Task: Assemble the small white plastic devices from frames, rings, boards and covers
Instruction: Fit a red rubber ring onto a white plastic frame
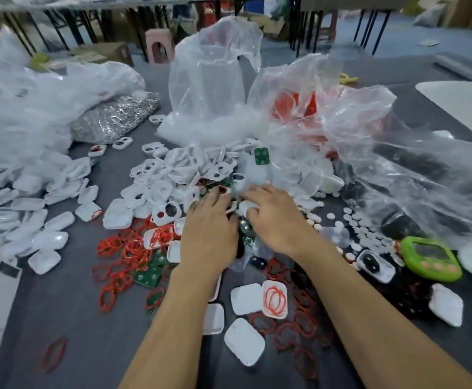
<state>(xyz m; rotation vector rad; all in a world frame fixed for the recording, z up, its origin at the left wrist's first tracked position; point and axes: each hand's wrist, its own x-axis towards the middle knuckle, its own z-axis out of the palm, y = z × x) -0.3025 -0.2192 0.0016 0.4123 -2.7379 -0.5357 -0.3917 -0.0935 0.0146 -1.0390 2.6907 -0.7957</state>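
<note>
The left hand [209, 231] and right hand [275, 217] work close together, almost touching, low over the parts heap. The right hand curls its fingers round a small white part [248, 206]. Whether the left hand grips anything cannot be told. The step is probably mating two parts. White frames [156, 189] lie just ahead-left of the left hand, red rings [128, 248] and green boards [150, 273] lie left of its wrist, and white covers [246, 299] lie between the forearms. The operator should align edges squarely before pressing and keep stray rings clear of the joint.
</note>
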